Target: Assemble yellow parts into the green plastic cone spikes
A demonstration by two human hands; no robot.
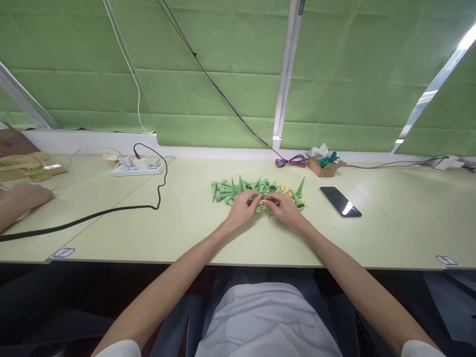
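A pile of green plastic cone-shaped spikes (226,190) lies on the table in front of me, some standing on end with their points up. Small yellow pieces (285,190) are heaped at the pile's right side. My left hand (243,207) is closed in a pinch at the near edge of the pile. Close beside it, my right hand (285,207) pinches too, and the two sets of fingertips nearly meet. Whatever sits between the fingers is too small and too covered to make out. A green spike shows just under the fingertips.
To the right lies a black phone (340,202). Behind it stands a small cardboard box (323,168) near coiled wires (292,161). A power strip (138,167) and black cable (111,211) are left. Another person's hand (28,198) rests at far left.
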